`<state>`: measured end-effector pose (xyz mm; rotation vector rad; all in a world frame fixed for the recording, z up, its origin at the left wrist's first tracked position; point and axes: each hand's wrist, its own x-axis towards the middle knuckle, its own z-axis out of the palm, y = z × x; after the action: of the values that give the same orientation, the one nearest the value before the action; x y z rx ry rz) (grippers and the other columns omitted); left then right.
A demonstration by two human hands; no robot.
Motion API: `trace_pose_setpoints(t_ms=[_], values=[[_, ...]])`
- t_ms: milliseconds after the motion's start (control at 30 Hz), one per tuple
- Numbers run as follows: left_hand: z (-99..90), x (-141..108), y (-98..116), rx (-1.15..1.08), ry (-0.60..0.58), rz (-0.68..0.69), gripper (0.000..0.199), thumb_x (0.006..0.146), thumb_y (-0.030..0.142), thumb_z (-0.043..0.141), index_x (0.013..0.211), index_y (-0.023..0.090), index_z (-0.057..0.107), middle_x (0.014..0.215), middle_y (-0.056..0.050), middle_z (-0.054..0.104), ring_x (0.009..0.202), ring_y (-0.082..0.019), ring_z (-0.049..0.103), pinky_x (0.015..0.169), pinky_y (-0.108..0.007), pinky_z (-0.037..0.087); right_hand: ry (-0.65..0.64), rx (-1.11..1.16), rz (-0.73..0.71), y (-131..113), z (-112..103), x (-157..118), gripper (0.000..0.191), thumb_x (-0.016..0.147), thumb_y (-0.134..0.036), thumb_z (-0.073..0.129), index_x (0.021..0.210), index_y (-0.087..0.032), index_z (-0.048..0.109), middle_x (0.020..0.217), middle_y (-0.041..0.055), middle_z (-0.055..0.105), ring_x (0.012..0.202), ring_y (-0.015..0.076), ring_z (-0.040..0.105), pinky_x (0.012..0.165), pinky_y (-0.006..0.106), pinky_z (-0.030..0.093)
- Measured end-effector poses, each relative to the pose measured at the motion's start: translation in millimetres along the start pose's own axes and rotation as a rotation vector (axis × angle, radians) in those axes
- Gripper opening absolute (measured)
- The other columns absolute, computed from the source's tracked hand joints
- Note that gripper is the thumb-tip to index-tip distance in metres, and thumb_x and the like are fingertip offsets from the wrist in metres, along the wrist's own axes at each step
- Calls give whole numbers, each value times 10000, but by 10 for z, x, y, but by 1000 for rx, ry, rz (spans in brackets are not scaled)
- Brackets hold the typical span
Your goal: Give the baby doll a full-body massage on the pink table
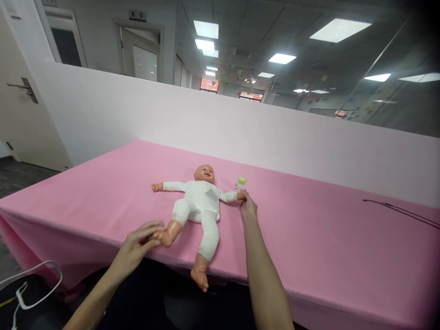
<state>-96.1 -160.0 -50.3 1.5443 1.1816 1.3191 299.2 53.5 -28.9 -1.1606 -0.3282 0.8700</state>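
Observation:
A baby doll [202, 197] with a white cloth body and plastic head, hands and feet lies on its back on the pink-covered table [309, 247]. Its arms are spread, and one foot hangs past the front edge. My left hand [137, 240] has its thumb and fingers around the toes of the doll's foot on the left. At the doll's hand on the right, my right hand [249, 204] pinches the small fingers. Just behind that hand stands a small white bottle with a green cap [241, 181], partly hidden.
A thin black cord [395, 206] lies on the table at the far right. White cables [25, 293] hang over a dark seat at lower left. Behind the table runs a white low wall [240, 123] with glass above. A door [30, 101] stands at the left.

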Motion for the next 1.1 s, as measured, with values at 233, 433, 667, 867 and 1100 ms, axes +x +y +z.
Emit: trace_pose_setpoints(t_ms=[233,433,667,867,1100], values=[[-118,-456,-370,83,8,-76,294,811,439,782,1028,257,862,1162,-100,780,1130,-325,725,1002,-396,585,-24,20,-15,-80,-15,-6,184,745,-208,834,761,-189,651,679,-21,672,530,97,543,443,210,432],[205,301,120,-41,126,56,316,826,452,792,1049,233,840,1264,-110,738,1197,-311,689,982,-378,581,-539,-46,-82,-101,192,-384,298,684,-369,904,856,-163,776,748,7,690,563,88,518,501,214,447],[654,1253,278,-277,-46,87,371,825,448,793,1034,142,806,1137,-143,783,1090,-311,716,1002,-426,542,-833,-452,-207,13,271,-743,473,686,-595,881,684,-139,756,611,15,644,566,127,561,554,257,467],[373,830,181,-218,29,7,420,855,453,773,1176,182,783,1229,-126,764,1164,-315,703,1010,-420,557,-482,-156,-217,-33,255,-455,486,576,-536,947,792,-136,775,635,-5,659,537,95,532,524,234,484],[36,-399,-210,40,66,-56,280,798,455,805,1005,275,864,1201,-98,775,1174,-345,715,1014,-422,584,-6,-164,-37,42,-20,60,309,606,-324,929,689,-169,676,590,-1,662,476,128,567,386,233,425]])
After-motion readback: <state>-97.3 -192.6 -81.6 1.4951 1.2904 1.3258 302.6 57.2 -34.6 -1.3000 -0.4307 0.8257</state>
